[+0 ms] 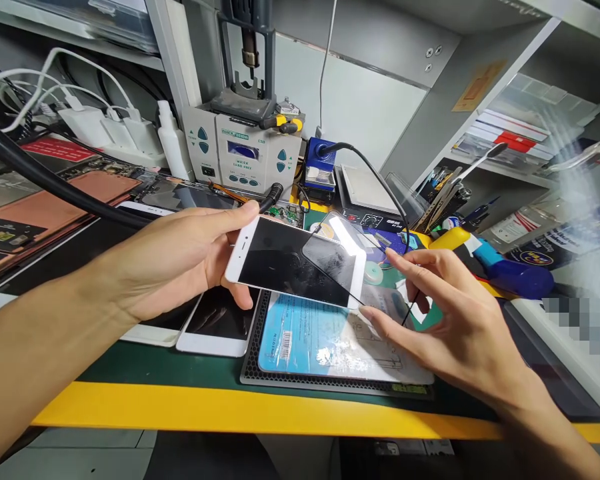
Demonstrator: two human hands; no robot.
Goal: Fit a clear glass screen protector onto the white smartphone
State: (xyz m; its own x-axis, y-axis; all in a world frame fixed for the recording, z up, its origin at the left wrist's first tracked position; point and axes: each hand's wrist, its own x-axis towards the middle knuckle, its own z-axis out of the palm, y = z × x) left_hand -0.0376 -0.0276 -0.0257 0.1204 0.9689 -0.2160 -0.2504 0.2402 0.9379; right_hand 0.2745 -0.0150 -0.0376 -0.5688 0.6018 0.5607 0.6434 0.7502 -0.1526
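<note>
My left hand (pixel 180 257) grips a white smartphone (pixel 280 263) by its left end and holds it level above the bench, its dark screen up. A thin clear protector sheet (pixel 353 257) lies tilted over the phone's right end. My right hand (pixel 445 313) pinches that sheet's edge between thumb and fingers, the other fingers spread. Under the phone lies a light blue package (pixel 310 340) on a black mat (pixel 253 367).
More white phones (pixel 220 330) lie flat to the left on the green bench with its yellow front edge (pixel 230 410). A grey soldering station (pixel 245 157), a blue iron stand (pixel 320 167), cables, tool holder (pixel 443 200) and blue-yellow tool (pixel 500 267) crowd the back and right.
</note>
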